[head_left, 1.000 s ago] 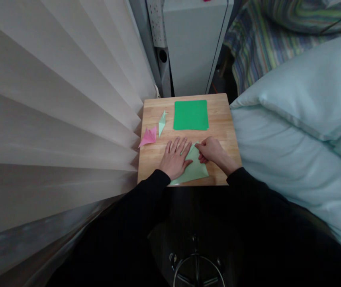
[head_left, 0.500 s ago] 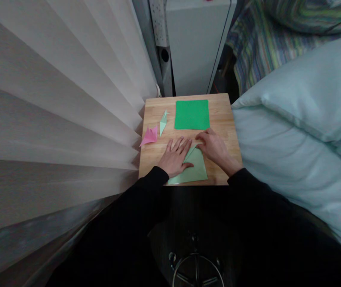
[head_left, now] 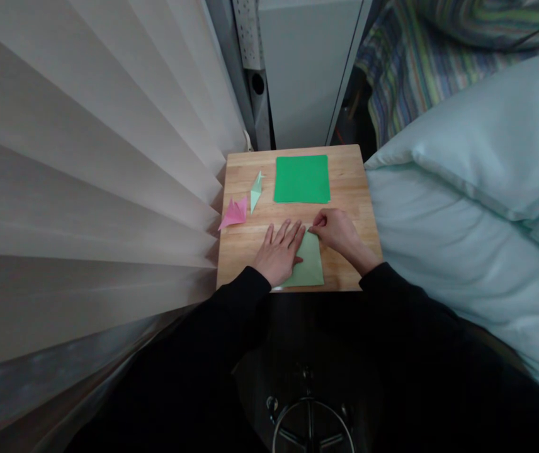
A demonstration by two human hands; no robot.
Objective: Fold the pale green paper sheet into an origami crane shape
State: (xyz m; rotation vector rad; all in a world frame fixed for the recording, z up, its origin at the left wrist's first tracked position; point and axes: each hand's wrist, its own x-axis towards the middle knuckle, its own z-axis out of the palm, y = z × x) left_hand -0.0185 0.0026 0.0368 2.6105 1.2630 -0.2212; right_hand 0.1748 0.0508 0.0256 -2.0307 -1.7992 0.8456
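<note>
A pale green sheet of origami paper lies near the front edge of the small wooden table. My left hand rests flat over its left part, fingers spread, hiding that side. At the sheet's far corner, my right hand pinches the paper between thumb and forefinger. Beyond my left hand sit a folded pink paper figure and a narrow folded pale green one. Bright green square paper, seemingly a stack, lies at the back of the table.
A pleated pale curtain hangs against the table's left side. Light blue bedding borders the right. Behind the table stands a white cabinet. Below the front edge shows a chair base with a metal ring.
My left hand has slid slightly right over the pale green paper, covering the fold line seen before. The right fingers have closed more tightly at the far corner.
</note>
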